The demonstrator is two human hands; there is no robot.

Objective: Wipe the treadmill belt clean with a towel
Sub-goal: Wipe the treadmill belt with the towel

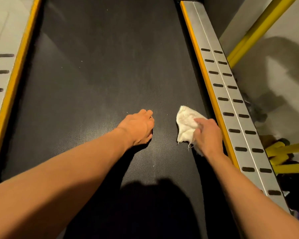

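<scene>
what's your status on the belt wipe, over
Right hand grips towel on belt, beside right rail. Left hand curled, holding nothing, resting on belt. Few white specks ahead.

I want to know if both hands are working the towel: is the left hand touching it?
Apart. The head view shows a strip of bare belt between the left hand and the towel. Only the right hand grips the towel.
</scene>
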